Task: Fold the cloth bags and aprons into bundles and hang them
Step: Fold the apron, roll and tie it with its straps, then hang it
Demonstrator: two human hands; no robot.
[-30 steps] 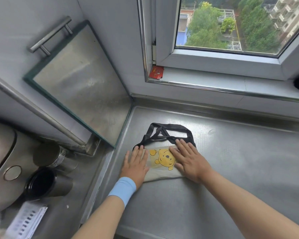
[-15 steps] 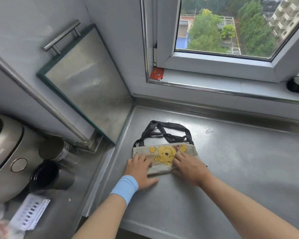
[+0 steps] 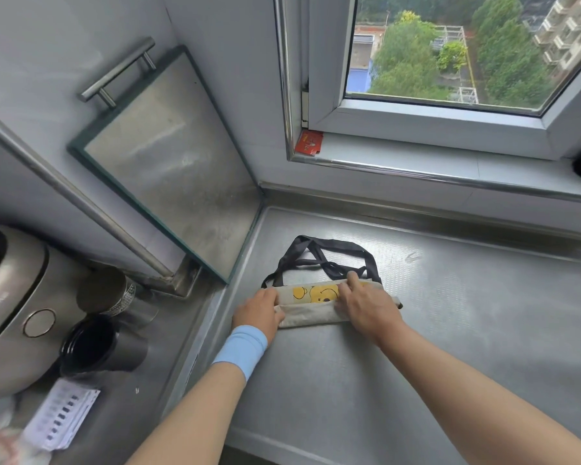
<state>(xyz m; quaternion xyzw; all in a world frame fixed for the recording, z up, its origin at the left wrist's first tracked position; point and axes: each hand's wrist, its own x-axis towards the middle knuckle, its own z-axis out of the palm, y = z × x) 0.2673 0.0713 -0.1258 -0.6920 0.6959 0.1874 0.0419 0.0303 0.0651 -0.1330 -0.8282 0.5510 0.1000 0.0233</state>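
A beige cloth bag (image 3: 311,312) with a yellow cartoon bear print lies on the steel counter (image 3: 450,330), rolled up from its near edge into a narrow strip. Its black straps (image 3: 319,255) lie in a loose tangle just beyond it. My left hand (image 3: 257,312), with a light blue wristband, grips the strip's left end. My right hand (image 3: 366,305) presses on the right part, fingers curled over the far edge. Part of the bear print is hidden under the fold and my right hand.
A steel board with a bar handle (image 3: 168,156) leans against the wall left of the bag. Lower left hold a rice cooker (image 3: 7,307), two dark cups (image 3: 101,344) and a printed paper (image 3: 61,417). A window sill (image 3: 416,162) with a red packet (image 3: 308,142) runs behind the counter.
Both hands have rolled the bag's near edge away from me, so the flat bag has become a narrow strip and most of the bear print is covered.
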